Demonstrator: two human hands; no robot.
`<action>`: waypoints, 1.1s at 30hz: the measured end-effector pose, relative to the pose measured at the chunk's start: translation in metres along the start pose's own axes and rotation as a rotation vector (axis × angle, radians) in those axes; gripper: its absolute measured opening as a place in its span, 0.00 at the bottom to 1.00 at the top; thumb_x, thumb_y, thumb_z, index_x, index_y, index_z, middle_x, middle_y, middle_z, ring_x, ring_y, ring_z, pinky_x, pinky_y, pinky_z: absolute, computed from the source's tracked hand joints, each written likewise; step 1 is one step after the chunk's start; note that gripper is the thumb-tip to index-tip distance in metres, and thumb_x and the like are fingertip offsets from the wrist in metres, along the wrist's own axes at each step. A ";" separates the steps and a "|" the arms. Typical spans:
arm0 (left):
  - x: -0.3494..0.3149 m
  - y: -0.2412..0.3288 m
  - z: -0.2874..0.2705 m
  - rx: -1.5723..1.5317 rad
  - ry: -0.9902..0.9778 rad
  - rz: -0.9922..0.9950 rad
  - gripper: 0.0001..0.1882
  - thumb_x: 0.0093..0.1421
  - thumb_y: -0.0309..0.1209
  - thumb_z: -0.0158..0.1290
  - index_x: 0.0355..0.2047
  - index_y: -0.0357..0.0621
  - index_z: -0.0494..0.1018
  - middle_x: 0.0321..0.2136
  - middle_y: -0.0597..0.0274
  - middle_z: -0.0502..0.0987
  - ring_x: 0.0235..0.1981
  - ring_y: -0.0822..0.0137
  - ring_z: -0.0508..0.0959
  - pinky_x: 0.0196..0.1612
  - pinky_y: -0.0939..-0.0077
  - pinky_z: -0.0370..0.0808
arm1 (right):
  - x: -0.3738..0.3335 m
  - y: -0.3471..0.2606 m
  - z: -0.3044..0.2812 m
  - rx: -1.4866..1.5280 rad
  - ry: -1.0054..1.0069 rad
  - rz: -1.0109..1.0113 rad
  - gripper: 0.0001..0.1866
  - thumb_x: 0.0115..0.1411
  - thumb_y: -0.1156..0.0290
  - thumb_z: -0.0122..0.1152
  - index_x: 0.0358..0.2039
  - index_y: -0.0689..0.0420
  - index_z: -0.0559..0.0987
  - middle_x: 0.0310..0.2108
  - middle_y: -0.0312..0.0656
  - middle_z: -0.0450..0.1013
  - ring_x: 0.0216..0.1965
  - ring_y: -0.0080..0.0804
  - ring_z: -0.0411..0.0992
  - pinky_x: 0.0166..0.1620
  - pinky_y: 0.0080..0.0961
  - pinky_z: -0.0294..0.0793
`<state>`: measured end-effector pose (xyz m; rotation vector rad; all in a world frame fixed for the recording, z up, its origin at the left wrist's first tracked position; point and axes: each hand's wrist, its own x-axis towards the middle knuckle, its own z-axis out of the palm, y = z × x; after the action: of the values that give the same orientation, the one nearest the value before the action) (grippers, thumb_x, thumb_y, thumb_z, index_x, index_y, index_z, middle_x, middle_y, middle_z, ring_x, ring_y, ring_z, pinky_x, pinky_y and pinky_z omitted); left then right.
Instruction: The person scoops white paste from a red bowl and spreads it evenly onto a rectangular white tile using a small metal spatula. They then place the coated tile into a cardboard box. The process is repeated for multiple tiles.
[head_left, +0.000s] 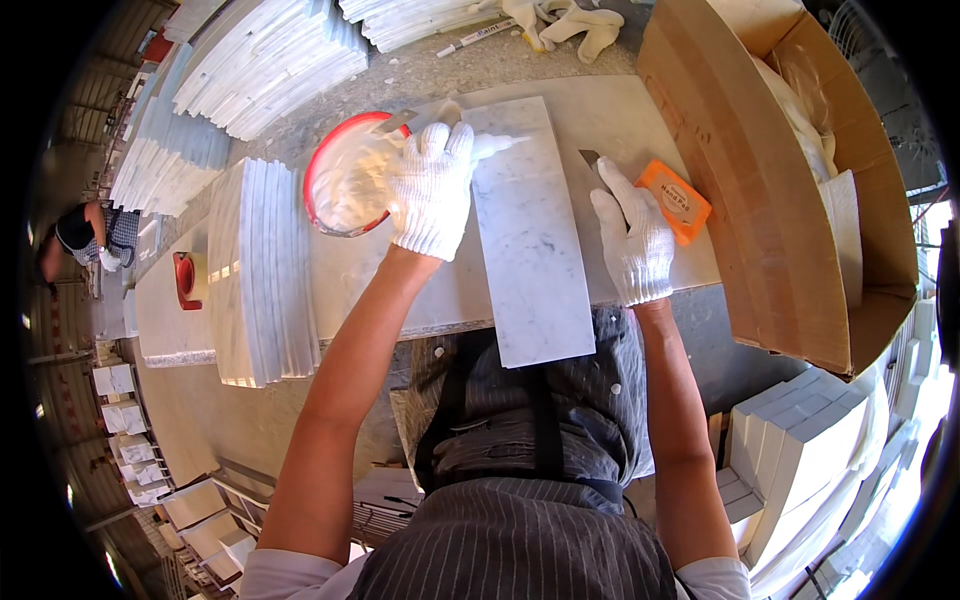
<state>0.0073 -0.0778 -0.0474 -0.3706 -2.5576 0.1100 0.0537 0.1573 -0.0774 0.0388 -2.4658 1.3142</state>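
My left hand (435,190), in a white knit glove, is closed around a putty knife (395,122), its metal blade over the rim of a red-edged tub (310,190) of white paste. A pale, handle-like end shows above the knuckles. Beside my fingers a white pasty streak (495,146) reaches over a grey-veined marble tile (530,240). The tile lies lengthwise before me, its near end past the table edge. Right of it, my gloved right hand (635,235) has curled fingers around a small scraper; only its dark blade (590,157) shows. An orange hand pad (678,203) lies beside that hand.
Stacked tiles (262,270) stand left of the tub, near a red tape dispenser (186,280). More stacks (270,75), a marker (475,38) and gloves (580,25) lie at the back. A cardboard box (760,200) stands right. Another person (95,235) is far left.
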 end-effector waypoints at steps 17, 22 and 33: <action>0.001 0.000 0.005 -0.088 -0.002 0.000 0.15 0.55 0.31 0.60 0.44 0.48 0.75 0.31 0.59 0.69 0.34 0.52 0.73 0.35 0.57 0.73 | 0.000 0.000 0.000 0.025 -0.006 0.018 0.18 0.61 0.68 0.61 0.52 0.53 0.80 0.30 0.48 0.75 0.31 0.39 0.74 0.39 0.31 0.75; 0.000 -0.003 0.010 -0.070 -0.004 0.031 0.13 0.55 0.30 0.56 0.41 0.48 0.75 0.35 0.60 0.70 0.36 0.55 0.75 0.36 0.59 0.76 | 0.000 0.000 0.001 0.017 0.010 -0.008 0.18 0.61 0.68 0.61 0.52 0.53 0.80 0.31 0.48 0.75 0.31 0.39 0.74 0.39 0.30 0.75; 0.006 0.005 0.000 -0.150 0.071 0.027 0.10 0.54 0.30 0.56 0.38 0.45 0.77 0.34 0.60 0.71 0.34 0.56 0.73 0.38 0.61 0.75 | 0.000 0.002 0.001 0.006 0.009 -0.012 0.18 0.61 0.68 0.62 0.52 0.53 0.81 0.30 0.48 0.75 0.31 0.38 0.74 0.39 0.31 0.75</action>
<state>0.0040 -0.0714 -0.0449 -0.4575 -2.4977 -0.0841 0.0532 0.1573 -0.0801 0.0485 -2.4499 1.3145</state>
